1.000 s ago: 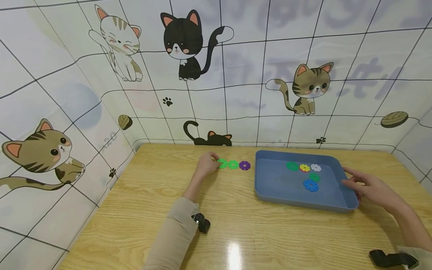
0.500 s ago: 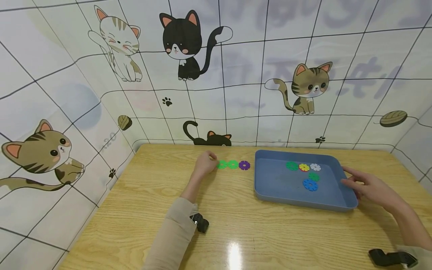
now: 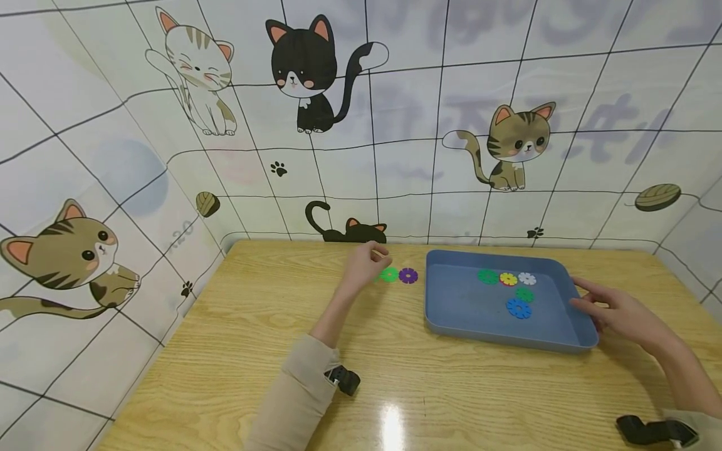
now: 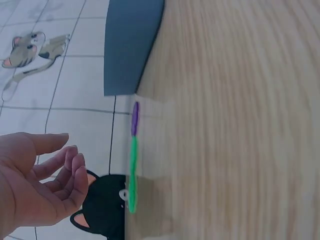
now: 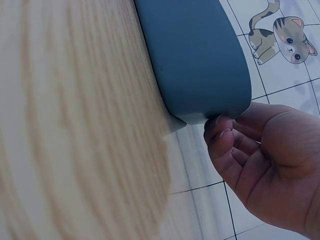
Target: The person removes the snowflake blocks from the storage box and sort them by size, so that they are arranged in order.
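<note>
Left hand [image 3: 363, 269]: I'm hovering it above the table [image 3: 225, 351], fingers loosely curved, holding nothing
Green disc [image 3: 389, 275]: it's lying flat near that hand, glowing bright, notched all round
Purple disc [image 3: 408, 275]: sitting beside it, looking dark and petal-edged
Right hand [image 3: 623, 316]: I'm pinching the blue tray [image 3: 462, 313] at its right wall
Inside: notched discs [image 3: 519, 308] are showing green, yellow, white and blue

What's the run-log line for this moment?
left hand: empty, near green disc | right hand: holding tray | purple disc: on table | blue disc: in tray
</note>
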`<state>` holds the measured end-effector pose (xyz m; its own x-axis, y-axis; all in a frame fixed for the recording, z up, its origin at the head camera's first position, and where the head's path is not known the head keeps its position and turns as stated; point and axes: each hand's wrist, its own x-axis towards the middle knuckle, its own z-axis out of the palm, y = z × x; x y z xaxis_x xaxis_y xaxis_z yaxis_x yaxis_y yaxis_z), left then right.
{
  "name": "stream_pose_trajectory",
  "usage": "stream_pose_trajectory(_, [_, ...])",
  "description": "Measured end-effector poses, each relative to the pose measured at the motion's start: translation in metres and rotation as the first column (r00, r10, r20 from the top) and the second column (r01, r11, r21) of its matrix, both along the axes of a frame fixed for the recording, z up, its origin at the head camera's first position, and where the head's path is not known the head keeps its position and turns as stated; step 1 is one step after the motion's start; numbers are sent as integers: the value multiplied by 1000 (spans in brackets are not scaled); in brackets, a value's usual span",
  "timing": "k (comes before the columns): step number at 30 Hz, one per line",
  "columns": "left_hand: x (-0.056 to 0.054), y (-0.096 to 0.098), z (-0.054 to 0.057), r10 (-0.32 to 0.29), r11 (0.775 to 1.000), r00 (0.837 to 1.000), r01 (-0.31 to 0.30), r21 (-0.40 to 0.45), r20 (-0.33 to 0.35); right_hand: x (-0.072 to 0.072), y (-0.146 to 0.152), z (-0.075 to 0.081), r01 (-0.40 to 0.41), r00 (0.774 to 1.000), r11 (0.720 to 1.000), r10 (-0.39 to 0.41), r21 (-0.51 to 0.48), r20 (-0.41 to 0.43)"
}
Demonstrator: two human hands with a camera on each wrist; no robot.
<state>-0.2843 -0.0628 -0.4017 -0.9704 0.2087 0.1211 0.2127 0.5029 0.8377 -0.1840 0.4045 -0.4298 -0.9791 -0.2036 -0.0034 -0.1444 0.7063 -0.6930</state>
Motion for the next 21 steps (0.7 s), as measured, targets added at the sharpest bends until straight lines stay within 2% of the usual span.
stream_pose_trajectory(6, [12,23,8,-105,993,994,105,62,2,1,-1,-1,4,1000,1000,-4,7,9])
stream_pose_trajectory(10, [20,41,12,-172,980,985,170,100,6,1,-1,-1,7,1000,1000,-7,5,12])
stream_pose_trajectory(14, [26,60,13,-251,963,968,250,105,-5,1,-1,0,7,1000,1000,-7,-8,12])
stream_pose_trajectory(21, [36,93,7,-368,929,930,369,32,-18,1,-1,-1,10,1000,1000,-10,-4,12])
